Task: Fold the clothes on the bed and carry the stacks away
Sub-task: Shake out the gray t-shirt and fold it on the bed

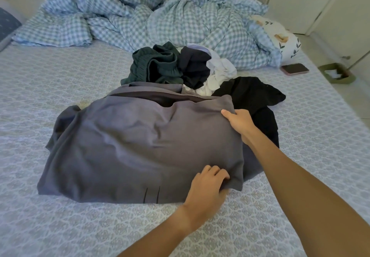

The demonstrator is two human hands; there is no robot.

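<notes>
A large grey garment (136, 148) lies spread across the middle of the bed (40, 100). My left hand (206, 188) grips its near right corner, fingers curled into the cloth. My right hand (240, 122) holds the far right edge of the same garment, thumb on top. Behind it sits a heap of unfolded clothes: a dark green knit (156, 64), a navy piece (194, 66), a white piece (218, 74) and a black garment (254, 94) to the right, partly under my right forearm.
A crumpled blue checked duvet (180, 20) fills the back of the bed. A floral pillow (284, 38) and a phone (295, 69) lie at the right edge. On the floor beside the bed stands a green tray (338, 74). Cupboard doors rise at the right.
</notes>
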